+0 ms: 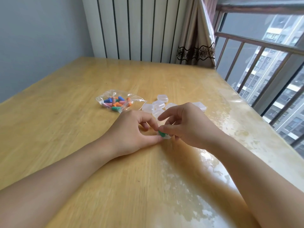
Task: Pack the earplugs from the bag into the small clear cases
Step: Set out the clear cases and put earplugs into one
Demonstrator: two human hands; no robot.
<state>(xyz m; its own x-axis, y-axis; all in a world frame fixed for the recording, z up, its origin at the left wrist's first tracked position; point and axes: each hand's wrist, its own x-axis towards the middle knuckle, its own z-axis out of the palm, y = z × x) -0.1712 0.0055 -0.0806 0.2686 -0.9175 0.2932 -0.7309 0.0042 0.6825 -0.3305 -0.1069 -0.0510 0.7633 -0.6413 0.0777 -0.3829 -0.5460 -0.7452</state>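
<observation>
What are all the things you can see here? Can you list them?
Table: one, light wood, under everything.
Bag: one, clear plastic, on the table left of the cases, holding blue, orange, pink and green earplugs; too jumbled to count.
Spare cases: about six, clear, clustered just beyond the hands.
Held case: one, clear, between both hands.
Green earplug: one, at the held case.
Radiator: one, white, behind the table.
Curtain: one, beige, lace-trimmed, by the window.
Left hand: holds the case.
Right hand: pinches at the earplug.
</observation>
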